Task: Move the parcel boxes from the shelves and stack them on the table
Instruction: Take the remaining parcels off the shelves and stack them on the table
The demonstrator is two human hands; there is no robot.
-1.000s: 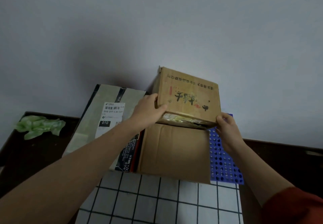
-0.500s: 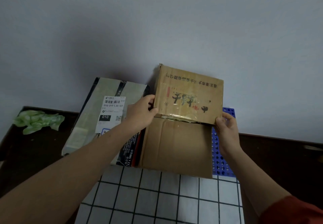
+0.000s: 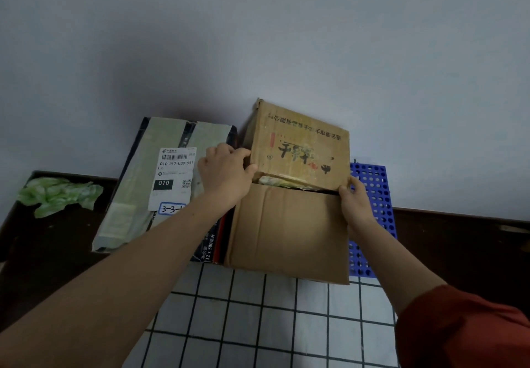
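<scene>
Box [image 3: 301, 146] atop a larger carton [image 3: 289, 232] on the counter [image 3: 459, 247], beside a labelled parcel [image 3: 134, 189]. Grasped at its lower corners by left grip [image 3: 225, 176] and right grip [image 3: 355, 201].

Left grip [image 3: 226, 175], right grip [image 3: 354, 204]: both curled.

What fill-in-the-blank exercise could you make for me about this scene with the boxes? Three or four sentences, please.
1. The left hand and the right hand grip the printed box, whose lettering stands ____ down.
2. The perforated panel behind the right hand is ____ in colour.
3. The black patch on the white label of the taped parcel reads ____.
4. The crumpled bag on the dark table is ____.

Missing words: upside; blue; 010; green.
</scene>
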